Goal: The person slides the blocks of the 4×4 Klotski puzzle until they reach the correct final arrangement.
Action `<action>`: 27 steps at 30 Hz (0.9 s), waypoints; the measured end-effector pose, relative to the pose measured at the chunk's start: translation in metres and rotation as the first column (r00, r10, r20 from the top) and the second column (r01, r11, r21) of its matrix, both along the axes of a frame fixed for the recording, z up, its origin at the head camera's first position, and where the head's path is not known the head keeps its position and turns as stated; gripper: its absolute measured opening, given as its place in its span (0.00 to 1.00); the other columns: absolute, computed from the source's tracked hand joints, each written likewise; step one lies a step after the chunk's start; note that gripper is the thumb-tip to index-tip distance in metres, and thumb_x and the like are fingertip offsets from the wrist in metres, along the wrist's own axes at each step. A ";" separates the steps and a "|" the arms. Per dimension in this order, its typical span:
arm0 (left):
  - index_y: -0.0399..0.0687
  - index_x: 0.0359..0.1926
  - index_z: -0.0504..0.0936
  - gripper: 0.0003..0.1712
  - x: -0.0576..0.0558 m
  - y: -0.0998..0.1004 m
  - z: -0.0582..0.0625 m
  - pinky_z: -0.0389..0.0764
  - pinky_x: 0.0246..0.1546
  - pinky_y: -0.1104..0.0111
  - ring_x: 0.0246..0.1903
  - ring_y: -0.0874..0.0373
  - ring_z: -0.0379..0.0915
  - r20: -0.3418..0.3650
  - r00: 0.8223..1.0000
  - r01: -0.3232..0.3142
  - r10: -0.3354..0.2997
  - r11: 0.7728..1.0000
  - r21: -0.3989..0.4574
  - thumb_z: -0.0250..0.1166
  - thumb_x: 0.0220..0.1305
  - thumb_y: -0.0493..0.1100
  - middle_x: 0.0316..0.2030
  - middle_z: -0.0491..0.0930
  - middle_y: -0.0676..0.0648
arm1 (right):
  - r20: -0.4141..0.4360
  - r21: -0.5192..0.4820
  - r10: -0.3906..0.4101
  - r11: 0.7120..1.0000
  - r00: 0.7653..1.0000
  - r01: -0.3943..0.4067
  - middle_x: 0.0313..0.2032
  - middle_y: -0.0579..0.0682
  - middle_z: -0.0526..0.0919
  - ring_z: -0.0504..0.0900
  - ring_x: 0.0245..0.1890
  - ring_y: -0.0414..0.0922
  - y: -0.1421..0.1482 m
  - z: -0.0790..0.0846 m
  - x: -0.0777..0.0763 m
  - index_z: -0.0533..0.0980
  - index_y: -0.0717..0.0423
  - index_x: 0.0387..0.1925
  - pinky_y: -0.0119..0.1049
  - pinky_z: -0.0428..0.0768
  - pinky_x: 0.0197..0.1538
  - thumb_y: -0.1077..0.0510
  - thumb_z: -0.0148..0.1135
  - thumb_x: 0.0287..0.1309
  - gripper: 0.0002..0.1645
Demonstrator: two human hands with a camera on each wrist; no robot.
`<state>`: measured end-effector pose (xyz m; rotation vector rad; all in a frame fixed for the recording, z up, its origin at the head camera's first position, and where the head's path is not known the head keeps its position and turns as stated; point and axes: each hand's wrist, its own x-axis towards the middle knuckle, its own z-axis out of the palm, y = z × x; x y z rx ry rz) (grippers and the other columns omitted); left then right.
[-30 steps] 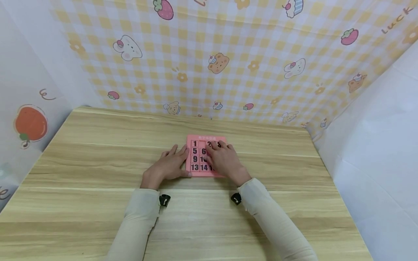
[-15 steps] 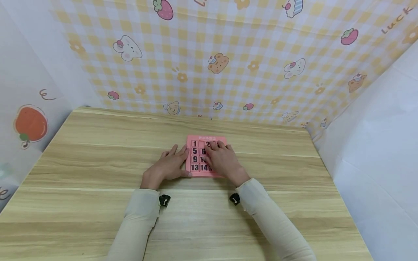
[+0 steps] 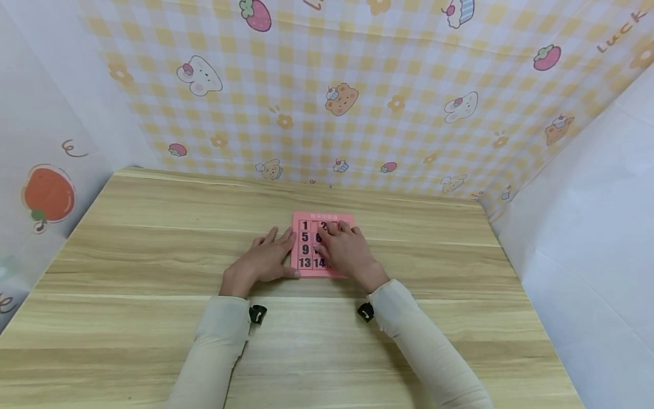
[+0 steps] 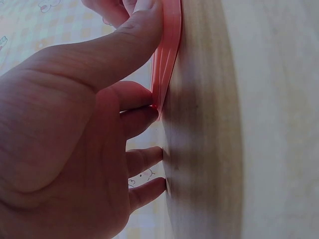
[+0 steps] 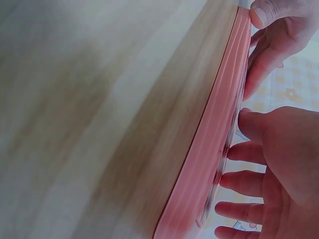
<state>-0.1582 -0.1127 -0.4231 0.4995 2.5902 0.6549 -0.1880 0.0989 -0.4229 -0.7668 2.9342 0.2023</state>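
Observation:
A pink number slide puzzle (image 3: pixel 322 274) lies flat on the table, its black-numbered tiles in a grid. My left hand (image 3: pixel 263 260) holds its left side: the thumb sits at the near left corner, and fingers touch the left edge in the left wrist view. My right hand (image 3: pixel 349 250) rests over the right part, fingers spread and fingertips on the tiles in the right wrist view. In the top row a narrow gap separates tile 1 (image 3: pixel 305 225) from tile 2 (image 3: pixel 323 225), which is at the right fingertips. The right-hand tiles are mostly hidden beneath that hand.
The wood-grain table (image 3: pixel 153 238) extends around the puzzle. A yellow checked cloth (image 3: pixel 306 68) with cartoon prints hangs behind its back edge, and pale sheets (image 3: pixel 587 227) stand at the sides. A black wrist strap part (image 3: pixel 258 313) shows at the left cuff.
My right hand has shifted slightly left, and tile 2 has slid left with it, narrowing the gap beside tile 1. The left hand and the puzzle frame have stayed in place.

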 end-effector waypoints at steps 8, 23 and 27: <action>0.40 0.78 0.48 0.55 0.000 0.000 0.001 0.42 0.74 0.41 0.77 0.36 0.30 -0.003 1.000 0.003 -0.003 1.000 -0.002 0.67 0.62 0.58 0.78 0.42 0.42 | -0.013 -0.012 0.009 1.000 1.000 -0.009 0.70 0.49 0.69 0.69 0.68 0.54 -0.001 -0.001 0.000 0.66 0.47 0.72 0.55 0.72 0.65 0.37 0.41 0.75 0.33; 0.41 0.78 0.49 0.54 -0.001 -0.001 -0.002 0.42 0.74 0.41 0.77 0.35 0.30 -0.003 1.000 0.004 -0.004 1.000 -0.004 0.67 0.62 0.59 0.78 0.42 0.42 | -0.010 -0.013 0.025 1.000 1.000 -0.025 0.70 0.49 0.69 0.71 0.65 0.51 -0.006 -0.001 0.000 0.66 0.46 0.72 0.53 0.73 0.64 0.38 0.42 0.75 0.33; 0.40 0.78 0.49 0.54 -0.001 -0.001 -0.001 0.42 0.74 0.41 0.77 0.36 0.30 -0.003 1.000 0.005 -0.005 1.000 -0.001 0.67 0.63 0.59 0.78 0.42 0.42 | 0.004 -0.011 0.018 1.000 1.000 -0.018 0.72 0.49 0.67 0.69 0.67 0.51 -0.007 -0.001 -0.001 0.65 0.45 0.73 0.54 0.71 0.66 0.37 0.42 0.74 0.33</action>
